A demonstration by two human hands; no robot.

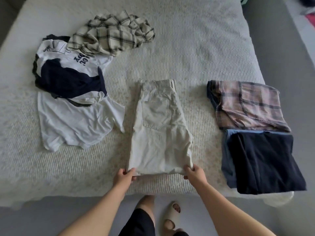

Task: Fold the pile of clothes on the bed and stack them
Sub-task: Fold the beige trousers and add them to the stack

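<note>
Cream trousers (158,126) lie folded lengthwise in the middle of the bed (196,53), back pocket up. My left hand (125,176) pinches their near left corner and my right hand (194,172) pinches the near right corner. To the left lies an unfolded heap: a white T-shirt (75,123), a navy and white shirt (68,77) and a cream checked shirt (112,34) behind them. On the right sit folded clothes: a pink plaid piece (247,106) and a dark navy piece (262,162) over a blue one.
The bed's near edge runs just below my hands. My legs and beige slippers (170,217) stand on the grey floor in front of it. Grey floor runs along the bed's right side, with odd items at the top right corner.
</note>
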